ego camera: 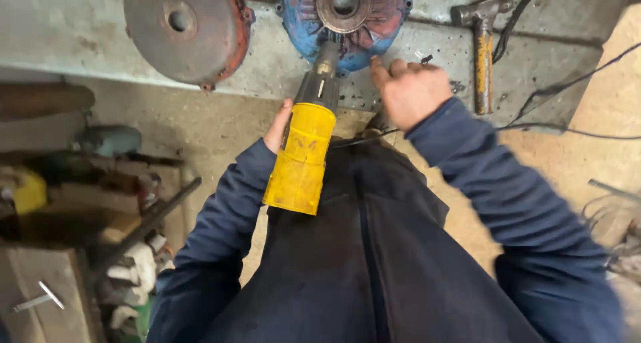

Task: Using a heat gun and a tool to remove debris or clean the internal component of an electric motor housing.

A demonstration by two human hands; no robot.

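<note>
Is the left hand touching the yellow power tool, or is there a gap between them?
Touching. The head view shows the left hand wrapped against the side of the yellow power tool, thumb pressed on its body with no gap visible.

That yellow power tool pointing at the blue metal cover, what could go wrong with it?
The right hand rests on the blue cover close to the yellow tool's tip, so a slip might hit fingers. The left hand alone holds the tool, which might twist. The loose black cable nearby could snag.
</note>
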